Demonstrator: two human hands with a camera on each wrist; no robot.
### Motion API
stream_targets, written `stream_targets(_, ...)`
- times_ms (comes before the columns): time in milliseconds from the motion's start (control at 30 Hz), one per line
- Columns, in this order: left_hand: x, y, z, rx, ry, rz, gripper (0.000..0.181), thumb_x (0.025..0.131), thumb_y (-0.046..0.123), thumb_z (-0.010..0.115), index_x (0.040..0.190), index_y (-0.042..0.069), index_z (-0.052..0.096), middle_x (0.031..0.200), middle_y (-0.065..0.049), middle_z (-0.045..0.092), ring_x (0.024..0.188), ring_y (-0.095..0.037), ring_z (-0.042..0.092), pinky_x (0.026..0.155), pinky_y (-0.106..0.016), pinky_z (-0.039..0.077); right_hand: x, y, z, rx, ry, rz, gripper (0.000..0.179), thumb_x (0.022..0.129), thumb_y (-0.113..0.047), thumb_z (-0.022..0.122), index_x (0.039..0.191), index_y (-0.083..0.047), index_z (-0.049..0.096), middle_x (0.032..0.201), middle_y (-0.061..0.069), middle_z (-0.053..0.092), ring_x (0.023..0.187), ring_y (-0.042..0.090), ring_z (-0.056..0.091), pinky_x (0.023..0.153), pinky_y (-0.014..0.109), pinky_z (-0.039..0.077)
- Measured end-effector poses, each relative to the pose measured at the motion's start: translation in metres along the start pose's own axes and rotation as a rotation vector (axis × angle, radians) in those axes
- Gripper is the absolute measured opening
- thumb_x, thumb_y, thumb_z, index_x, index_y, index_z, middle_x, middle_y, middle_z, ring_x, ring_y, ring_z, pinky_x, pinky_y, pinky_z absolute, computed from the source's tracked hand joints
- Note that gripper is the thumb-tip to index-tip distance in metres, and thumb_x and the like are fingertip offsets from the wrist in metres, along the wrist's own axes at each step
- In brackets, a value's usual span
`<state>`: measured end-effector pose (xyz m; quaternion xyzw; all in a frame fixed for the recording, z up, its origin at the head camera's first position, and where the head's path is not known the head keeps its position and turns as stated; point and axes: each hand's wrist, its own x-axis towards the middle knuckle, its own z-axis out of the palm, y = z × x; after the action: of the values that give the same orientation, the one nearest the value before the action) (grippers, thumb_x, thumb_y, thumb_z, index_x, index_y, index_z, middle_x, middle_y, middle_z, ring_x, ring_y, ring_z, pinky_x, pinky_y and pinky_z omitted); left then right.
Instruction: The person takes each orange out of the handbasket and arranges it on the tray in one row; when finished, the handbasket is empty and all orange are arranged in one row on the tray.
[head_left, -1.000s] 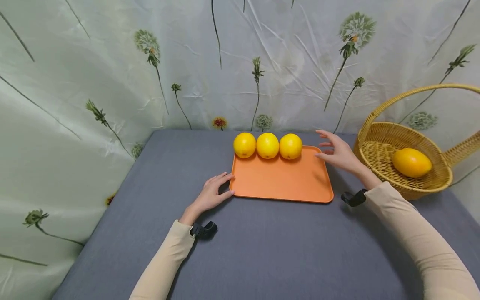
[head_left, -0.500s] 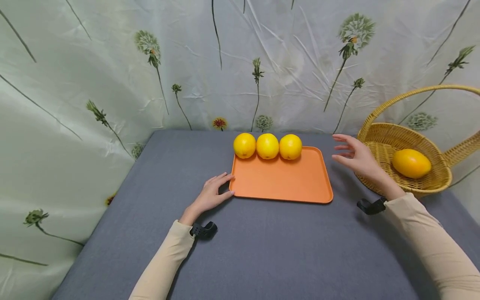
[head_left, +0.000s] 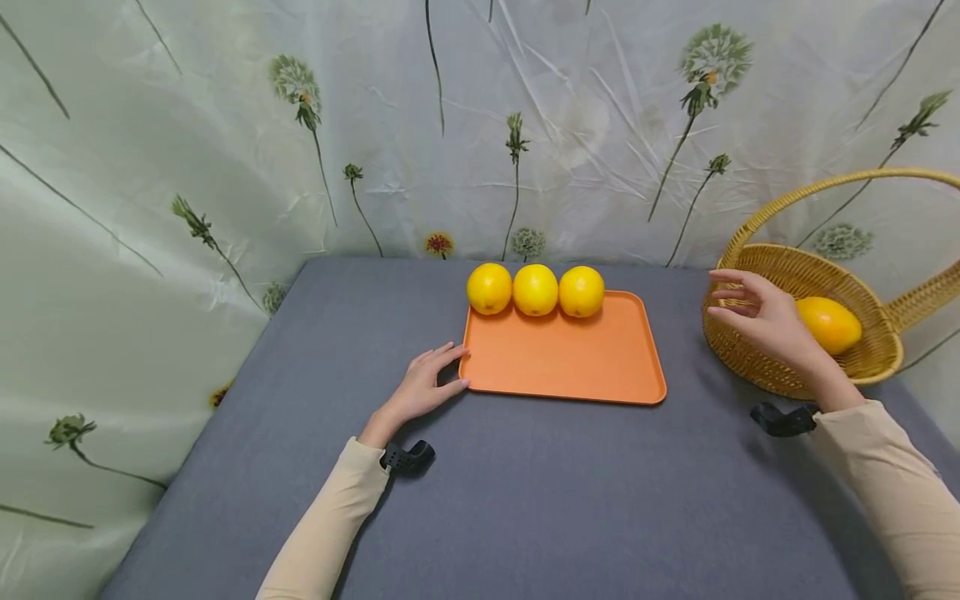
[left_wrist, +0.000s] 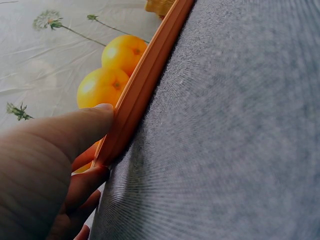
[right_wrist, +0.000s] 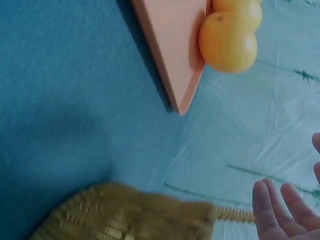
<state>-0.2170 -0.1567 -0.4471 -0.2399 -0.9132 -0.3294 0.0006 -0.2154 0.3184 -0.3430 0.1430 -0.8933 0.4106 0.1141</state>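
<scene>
On an orange tray (head_left: 562, 358), three round yellow-orange oranges (head_left: 536, 290) stand in a row along the far edge. My left hand (head_left: 420, 390) is at the tray's left side, its thumb and fingertips spread against the rim near the front corner. In the left wrist view the thumb (left_wrist: 87, 127) overlaps the rim. To the right, my right hand (head_left: 772, 321) hovers with parted, slightly bent fingers and nothing between them. It overlaps the left side of a wicker basket (head_left: 885, 333) in the head view. Inside the basket lies an oval, mango-like fruit (head_left: 828, 325), partly hidden by this hand.
The basket's tall arched handle (head_left: 847, 177) rises over its opening. Grey cloth (head_left: 555, 500) covers the table. A pale curtain (head_left: 420, 108) with a dandelion print hangs behind and to the left.
My right hand has moved away from the tray's right side, rightward to the basket. The left hand, tray and oranges have stayed in place.
</scene>
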Motion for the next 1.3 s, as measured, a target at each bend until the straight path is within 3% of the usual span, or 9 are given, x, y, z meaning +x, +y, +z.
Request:
stream_targets(133, 0.001, 0.0, 0.0, 0.002, 0.0, 0.005, 0.053, 0.087, 0.026, 0.065, 0.135, 0.008, 0.051, 0.142, -0.016, 0.048, 0.138, -0.033, 0.037, 0.111, -0.059, 0.022, -0.006, 0.005, -0.011, 0.01, 0.049, 0.023, 0.048, 0.086, 0.0, 0.063, 0.132, -0.005, 0.049, 0.109, -0.033, 0.048, 0.092, -0.018, 0.053, 0.074, -0.002, 0.041)
stream_targets(333, 0.001, -0.001, 0.001, -0.005, 0.007, 0.013, 0.053, 0.087, 0.026, 0.066, 0.135, 0.008, 0.051, 0.141, -0.016, 0.049, 0.138, -0.033, 0.037, 0.111, -0.059, 0.022, -0.011, 0.018, -0.026, 0.002, 0.084, 0.052, 0.05, 0.086, 0.001, 0.062, 0.129, -0.023, 0.051, 0.11, -0.034, 0.046, 0.09, -0.022, 0.052, 0.072, -0.003, 0.041)
stream_targets(567, 0.001, -0.001, 0.001, -0.003, 0.003, 0.016, 0.054, 0.087, 0.027, 0.065, 0.135, 0.008, 0.05, 0.141, -0.015, 0.049, 0.138, -0.033, 0.037, 0.111, -0.059, 0.022, -0.02, 0.031, -0.047, -0.113, 0.14, 0.108, 0.053, 0.087, -0.009, 0.064, 0.131, -0.034, 0.049, 0.107, -0.042, 0.04, 0.084, -0.031, 0.045, 0.066, -0.004, 0.036)
stream_targets(767, 0.0, -0.001, 0.0, 0.002, 0.01, 0.016, 0.054, 0.087, 0.027, 0.066, 0.135, 0.008, 0.051, 0.141, -0.015, 0.05, 0.138, -0.033, 0.038, 0.111, -0.059, 0.022, -0.026, 0.051, -0.065, -0.241, 0.146, 0.136, 0.056, 0.089, -0.017, 0.062, 0.141, -0.021, 0.043, 0.115, -0.035, 0.038, 0.085, -0.031, 0.036, 0.068, -0.006, 0.03)
stream_targets(900, -0.001, -0.001, 0.001, 0.009, 0.004, 0.008, 0.054, 0.087, 0.027, 0.065, 0.136, 0.009, 0.05, 0.141, -0.015, 0.049, 0.138, -0.033, 0.037, 0.111, -0.059, 0.022, -0.028, 0.062, -0.072, -0.327, 0.163, 0.123, 0.056, 0.088, -0.015, 0.061, 0.14, -0.005, 0.042, 0.119, -0.007, 0.051, 0.085, -0.029, 0.029, 0.067, -0.003, 0.028)
stream_targets(1000, -0.001, -0.001, 0.0, 0.008, 0.002, 0.002, 0.055, 0.087, 0.028, 0.065, 0.136, 0.009, 0.05, 0.142, -0.015, 0.049, 0.138, -0.033, 0.037, 0.111, -0.059, 0.022, -0.028, 0.069, -0.075, -0.383, 0.161, 0.099, 0.056, 0.088, -0.011, 0.058, 0.138, 0.003, 0.04, 0.127, 0.027, 0.05, 0.097, 0.001, 0.051, 0.083, 0.023, 0.04)
stream_targets(1033, -0.001, -0.001, 0.0, 0.005, 0.002, -0.002, 0.055, 0.087, 0.028, 0.065, 0.136, 0.009, 0.05, 0.142, -0.014, 0.048, 0.138, -0.033, 0.037, 0.111, -0.059, 0.022, -0.028, 0.071, -0.076, -0.403, 0.152, 0.103, 0.056, 0.088, -0.011, 0.058, 0.138, 0.004, 0.039, 0.129, 0.029, 0.048, 0.103, 0.017, 0.053, 0.088, 0.036, 0.039)
stream_targets(1133, -0.001, -0.002, 0.001, 0.005, 0.002, 0.001, 0.054, 0.088, 0.028, 0.065, 0.136, 0.009, 0.049, 0.142, -0.015, 0.048, 0.138, -0.033, 0.037, 0.111, -0.059, 0.022, -0.03, 0.076, -0.079, -0.435, 0.086, 0.13, 0.059, 0.09, -0.011, 0.055, 0.141, 0.008, 0.031, 0.133, 0.044, 0.033, 0.11, 0.06, 0.031, 0.087, 0.066, 0.023)
stream_targets(1300, -0.001, -0.001, 0.002, 0.005, 0.002, 0.002, 0.055, 0.088, 0.028, 0.065, 0.137, 0.009, 0.049, 0.142, -0.014, 0.049, 0.138, -0.033, 0.037, 0.111, -0.059, 0.022, -0.031, 0.091, -0.083, -0.46, -0.045, 0.212, 0.066, 0.09, -0.013, 0.055, 0.144, 0.005, 0.022, 0.132, 0.048, 0.023, 0.116, 0.065, 0.02, 0.085, 0.071, 0.021)
